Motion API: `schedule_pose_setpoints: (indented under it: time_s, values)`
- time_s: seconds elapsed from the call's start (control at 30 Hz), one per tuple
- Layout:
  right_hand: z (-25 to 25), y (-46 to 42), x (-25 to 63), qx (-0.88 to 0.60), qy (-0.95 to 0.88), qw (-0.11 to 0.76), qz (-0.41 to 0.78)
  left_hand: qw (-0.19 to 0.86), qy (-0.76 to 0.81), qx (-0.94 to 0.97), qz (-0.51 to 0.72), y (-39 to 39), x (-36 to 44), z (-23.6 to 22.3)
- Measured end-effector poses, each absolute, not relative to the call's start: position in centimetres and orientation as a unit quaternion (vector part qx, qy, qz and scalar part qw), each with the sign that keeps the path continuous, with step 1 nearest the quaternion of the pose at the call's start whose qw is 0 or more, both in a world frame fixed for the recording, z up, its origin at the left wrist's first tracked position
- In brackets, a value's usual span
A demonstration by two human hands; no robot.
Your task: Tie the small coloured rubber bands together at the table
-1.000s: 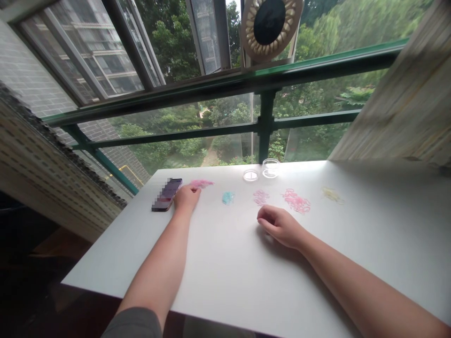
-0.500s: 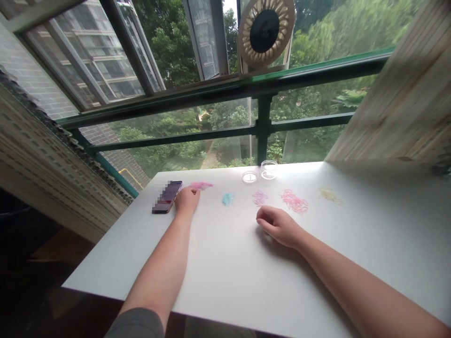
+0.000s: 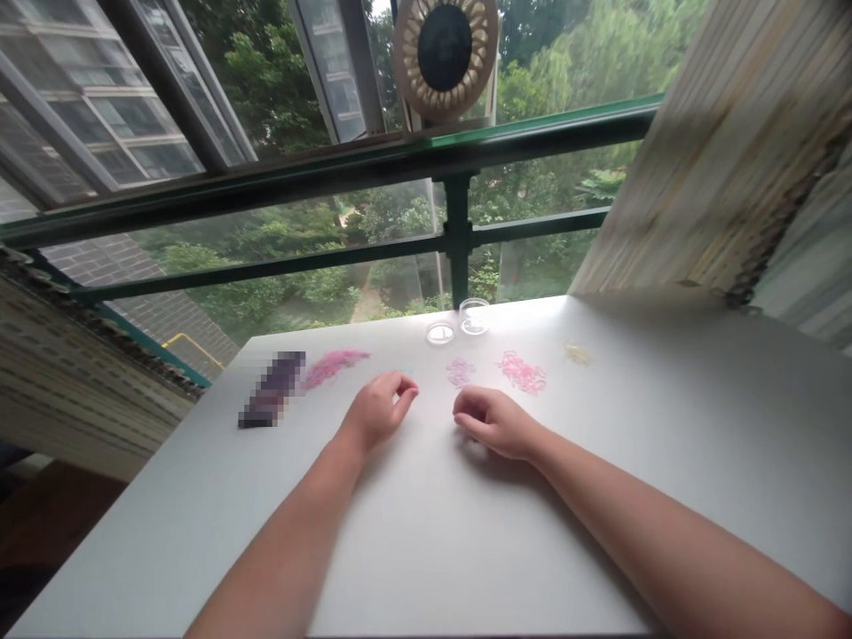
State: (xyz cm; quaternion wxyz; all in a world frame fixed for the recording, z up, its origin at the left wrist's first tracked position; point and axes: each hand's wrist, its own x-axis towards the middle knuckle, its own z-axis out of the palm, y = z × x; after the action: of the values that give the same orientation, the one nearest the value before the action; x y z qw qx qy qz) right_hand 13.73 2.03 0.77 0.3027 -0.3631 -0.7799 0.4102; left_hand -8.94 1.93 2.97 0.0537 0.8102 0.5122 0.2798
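Note:
My left hand (image 3: 378, 410) is over the white table, left of centre, thumb and forefinger pinched together. What it holds, if anything, is too small to make out. It mostly hides a light blue pile (image 3: 408, 372) behind its fingers. To its right, my right hand (image 3: 493, 421) rests curled, thumb near the forefinger; its grip is also unclear. Just beyond this hand are a purple pile (image 3: 459, 373) and a pink pile (image 3: 523, 373) of what look like small rubber bands. A longer, mostly pink mixed pile (image 3: 336, 366) lies left. Farther right is a pale yellow pile (image 3: 579, 353).
Two round clear containers (image 3: 474, 318) stand at the white table's (image 3: 413, 550) far edge. A phone (image 3: 274, 390), pixelated, lies at the left. Behind the table run a green railing (image 3: 458, 235) and windows, with a round fan (image 3: 445, 53) above and a curtain (image 3: 666, 177) at the right.
My left hand has moved right from the mixed pink pile to the blue pile, nearer my right hand. The right hand keeps its pose. The whole view has turned slightly right.

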Motion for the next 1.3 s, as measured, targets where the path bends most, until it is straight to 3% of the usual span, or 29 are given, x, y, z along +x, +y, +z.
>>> schedule_pose_setpoints:
  time_s: [0.43,1.3]
  values:
    - [0.8,2.2,14.0,-0.313,-0.750,0.305,0.496,0.097,0.395,0.886,0.224,0.6,-6.6,2.8]
    - [0.8,2.0,13.9,-0.323,-0.782,0.325,0.423,0.107,0.423,0.869,0.235,-0.1,-6.1,3.1]
